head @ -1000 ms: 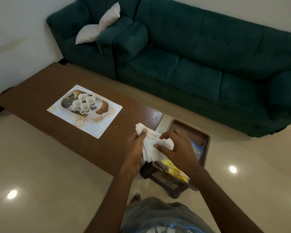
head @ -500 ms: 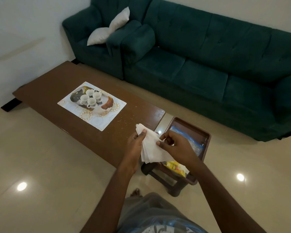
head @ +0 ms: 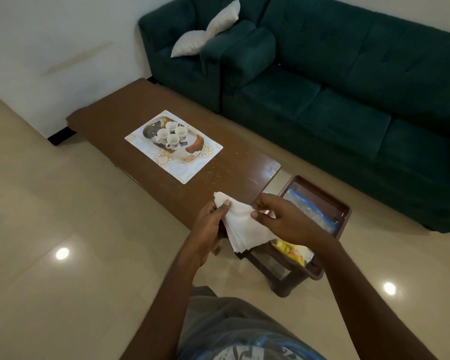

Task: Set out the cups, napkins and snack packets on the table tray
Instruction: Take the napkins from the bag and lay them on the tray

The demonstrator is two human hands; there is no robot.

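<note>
Napkins (head: 244, 227), a white stack fanned at its lower edge, sit between both hands above the near end of the brown coffee table (head: 109, 118). The left hand (head: 211, 224) clamps the stack's upper left corner, thumb pressed on top. The right hand (head: 283, 219) pinches the top sheet at its right edge between thumb and forefinger. Four white cups (head: 172, 133) stand close together on the oval tray (head: 192, 148), which rests on a patterned white placemat (head: 177, 167) at the middle of the table. Just right of the table, a small brown stool tray (head: 344, 211) holds a clear blue-edged plastic bag (head: 309, 211) and yellow snack packets (head: 291, 249), the latter partly hidden under the right wrist. Behind stands a dark green sofa (head: 348, 87) with a white cushion (head: 205, 32).
</note>
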